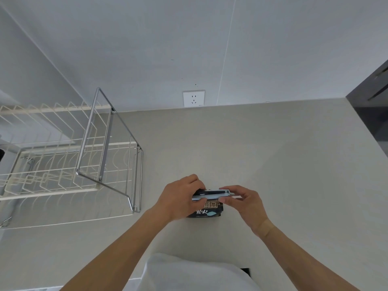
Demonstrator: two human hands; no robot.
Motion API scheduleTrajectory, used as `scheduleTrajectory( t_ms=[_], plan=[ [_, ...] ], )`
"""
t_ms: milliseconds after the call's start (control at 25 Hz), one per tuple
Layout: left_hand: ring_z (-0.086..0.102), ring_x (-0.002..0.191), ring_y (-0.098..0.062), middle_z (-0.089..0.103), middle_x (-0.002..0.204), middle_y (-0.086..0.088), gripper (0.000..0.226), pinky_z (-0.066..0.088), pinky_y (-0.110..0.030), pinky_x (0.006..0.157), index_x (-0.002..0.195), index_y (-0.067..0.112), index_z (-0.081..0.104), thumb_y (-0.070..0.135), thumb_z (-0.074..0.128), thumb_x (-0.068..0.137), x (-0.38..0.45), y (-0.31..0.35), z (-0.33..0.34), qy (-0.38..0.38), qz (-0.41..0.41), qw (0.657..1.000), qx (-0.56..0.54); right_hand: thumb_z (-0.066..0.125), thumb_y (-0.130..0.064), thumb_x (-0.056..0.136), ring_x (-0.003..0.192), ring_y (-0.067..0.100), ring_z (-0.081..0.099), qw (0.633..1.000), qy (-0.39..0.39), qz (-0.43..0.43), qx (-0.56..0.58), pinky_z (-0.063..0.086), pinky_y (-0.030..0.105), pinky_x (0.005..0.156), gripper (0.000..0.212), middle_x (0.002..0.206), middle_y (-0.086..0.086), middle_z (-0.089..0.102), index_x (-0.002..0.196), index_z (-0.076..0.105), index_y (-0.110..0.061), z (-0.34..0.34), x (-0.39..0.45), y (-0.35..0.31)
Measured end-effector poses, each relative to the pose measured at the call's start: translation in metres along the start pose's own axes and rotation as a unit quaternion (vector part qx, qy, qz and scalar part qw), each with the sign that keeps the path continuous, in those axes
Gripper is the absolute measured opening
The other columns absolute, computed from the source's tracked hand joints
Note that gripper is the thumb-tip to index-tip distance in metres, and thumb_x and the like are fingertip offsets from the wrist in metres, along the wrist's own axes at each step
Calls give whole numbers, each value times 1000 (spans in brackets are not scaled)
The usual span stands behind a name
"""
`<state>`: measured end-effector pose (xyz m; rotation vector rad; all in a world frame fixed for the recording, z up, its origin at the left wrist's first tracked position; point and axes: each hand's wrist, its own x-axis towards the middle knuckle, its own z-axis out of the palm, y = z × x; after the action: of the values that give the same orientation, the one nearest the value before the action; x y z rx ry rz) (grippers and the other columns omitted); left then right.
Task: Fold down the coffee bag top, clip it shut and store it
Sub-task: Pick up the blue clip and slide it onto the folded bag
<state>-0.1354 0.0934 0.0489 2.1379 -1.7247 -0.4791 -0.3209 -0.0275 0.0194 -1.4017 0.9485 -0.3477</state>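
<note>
1. Head view, so we're looking straight down at our own two hands over the pale tabletop (273, 156), with the coffee bag (206, 210) standing close in front of us.
2. The long light-blue clip (212, 194) lies across the bag's folded top, its long axis running left to right, square to our forearms.
3. Our left hand (178, 198) is curled around the left end of the clip and the bag's top corner, gripping both together as far as we can see.
4. Our right hand (244, 203) pinches the right end of the clip, thumb under and fingers over, in a narrow grip.
5. Can't really tell if the clip is snapped fully shut yet; a dark strip shows along its upper edge, so we'd guess it's mid-closing.
6. The key thing for the next bit: the clip's free end sits at the right hand, so that's the hand that would squeeze, while the left steadies the bag.
7. Storing hasn't happened. The wire dish rack (69, 160) sits well off to the left, and the wall socket (193, 98) is beyond the bag.
</note>
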Motion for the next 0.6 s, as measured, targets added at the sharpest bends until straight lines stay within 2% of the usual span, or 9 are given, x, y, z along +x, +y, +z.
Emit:
scheduleTrajectory(
  t_ms=[120,200,320,480,600],
  plan=[
    [47,70,-9,55,97,12,23,42,-26,57,100,27,57,44,58,85,5,1,0,-25,8,1000,11,83,-12,70,79,15,70,1000,-4,3,-18,58,28,71,20,83,-5,78,87,79,-22,0,1,-2],
    [54,73,-11,57,100,12,27,47,-28,60,105,29,58,48,58,87,11,4,0,-44,14,999,12,83,-12,71,76,10,68,1000,-16,-2,-21,56,23,69,19,81,-8,77,85,79,-24,-2,1,-4],
    [58,81,-13,61,98,9,25,48,-30,62,107,27,60,46,57,90,19,12,3,-46,29,998,21,82,-13,73,79,13,67,999,-18,-12,-28,55,26,73,17,83,-4,77,86,78,-23,-3,2,-5],
    [57,78,-12,60,90,9,21,41,-27,58,98,25,61,43,58,88,18,15,8,-26,17,999,14,81,-15,74,74,11,67,999,-13,-19,-33,53,19,68,16,82,-9,76,83,77,-28,-1,1,-2],
    [56,78,-12,60,89,10,19,37,-25,58,97,24,61,41,58,88,17,18,10,-12,4,1000,8,79,-16,75,72,9,64,999,9,-15,-37,51,25,69,16,82,-10,75,82,76,-30,3,1,2]
  ],
)
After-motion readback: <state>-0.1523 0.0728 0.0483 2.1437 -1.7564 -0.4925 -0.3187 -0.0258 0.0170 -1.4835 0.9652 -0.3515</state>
